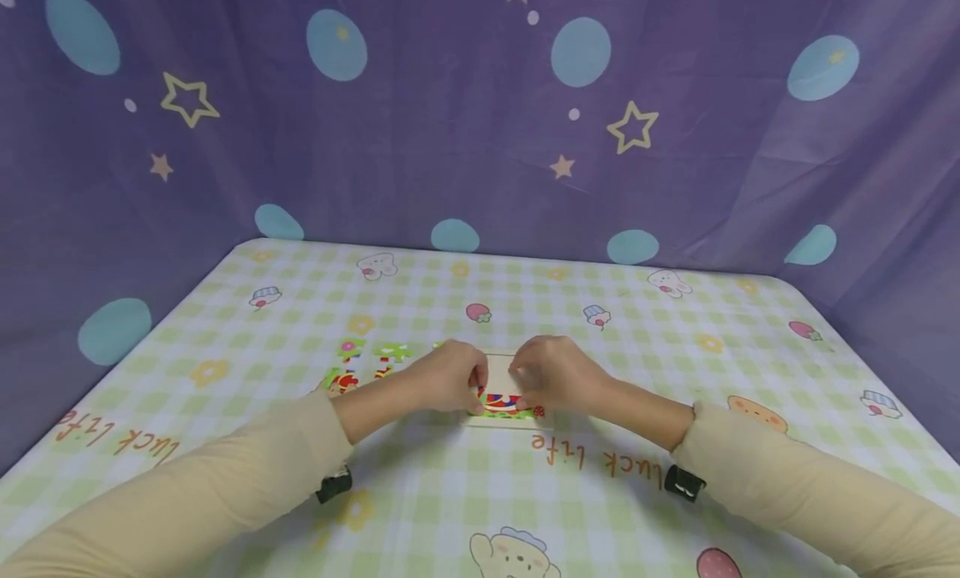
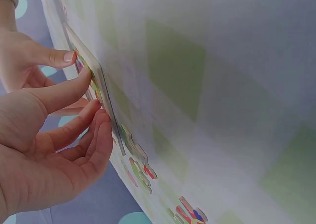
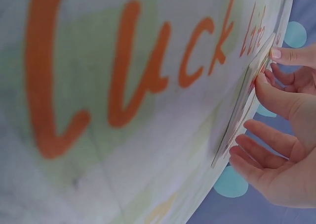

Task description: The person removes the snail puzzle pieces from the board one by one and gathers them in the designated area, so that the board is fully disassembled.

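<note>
A shallow wooden puzzle tray [image 1: 501, 373] lies on the table between both hands. Along its near side runs a row of colourful jigsaw pieces [image 1: 501, 406] in red, blue, white and green. My left hand [image 1: 448, 378] is at the row's left end, thumb and index finger pinching a red-and-green puzzle piece [image 1: 481, 391] low over the tray; the fingers hide much of it. With the thumb, my right hand [image 1: 564, 376] presses the laid pieces from the right. Its other fingers stay loosely spread past the tray's far part, as the right wrist view shows.
Several loose puzzle pieces lie left of the tray, among them a green one with a pink flower [image 1: 349, 349], a green one [image 1: 392, 352] and a red one [image 1: 345, 382] partly behind the left forearm. A checked cloth [image 1: 420, 511] covers the table; a purple curtain [image 1: 465, 128] hangs behind.
</note>
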Tool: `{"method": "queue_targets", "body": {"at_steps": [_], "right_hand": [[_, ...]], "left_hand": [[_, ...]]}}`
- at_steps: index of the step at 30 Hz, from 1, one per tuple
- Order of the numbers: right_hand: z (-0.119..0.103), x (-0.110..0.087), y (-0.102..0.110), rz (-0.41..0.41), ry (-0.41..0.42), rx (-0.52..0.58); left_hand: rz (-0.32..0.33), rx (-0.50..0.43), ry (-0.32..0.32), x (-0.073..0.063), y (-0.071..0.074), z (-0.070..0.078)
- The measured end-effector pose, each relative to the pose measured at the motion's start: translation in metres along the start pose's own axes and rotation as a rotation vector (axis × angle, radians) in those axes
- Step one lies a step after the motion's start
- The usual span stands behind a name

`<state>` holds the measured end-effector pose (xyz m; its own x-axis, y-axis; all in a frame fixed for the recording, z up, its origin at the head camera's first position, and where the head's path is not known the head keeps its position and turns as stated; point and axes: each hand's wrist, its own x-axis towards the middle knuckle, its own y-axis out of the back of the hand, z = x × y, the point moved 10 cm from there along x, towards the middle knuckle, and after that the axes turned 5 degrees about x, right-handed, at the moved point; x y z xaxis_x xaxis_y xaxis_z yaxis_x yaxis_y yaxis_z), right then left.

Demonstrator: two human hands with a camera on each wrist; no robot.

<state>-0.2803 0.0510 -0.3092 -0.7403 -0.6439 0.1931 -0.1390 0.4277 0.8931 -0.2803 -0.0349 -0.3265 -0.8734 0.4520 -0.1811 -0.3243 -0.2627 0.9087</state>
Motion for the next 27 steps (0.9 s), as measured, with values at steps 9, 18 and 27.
{"method": "queue_targets", "body": {"at_steps": [9, 18, 27], "right_hand": [[0.0034, -0.0020, -0.0018, -0.058, 0.019, -0.023], [0.0031, -0.0021, -0.0066, -0.105, 0.015, -0.065], [0.0042, 0.0002, -0.0086, -0.140, -0.031, -0.064]], "left_hand": [[-0.009, -0.018, -0.001, 0.0027, -0.0012, -0.0015], [-0.021, -0.065, -0.026, 0.0041, 0.0014, -0.0007], [-0.009, -0.180, -0.021, 0.0060, 0.0013, -0.0060]]}}
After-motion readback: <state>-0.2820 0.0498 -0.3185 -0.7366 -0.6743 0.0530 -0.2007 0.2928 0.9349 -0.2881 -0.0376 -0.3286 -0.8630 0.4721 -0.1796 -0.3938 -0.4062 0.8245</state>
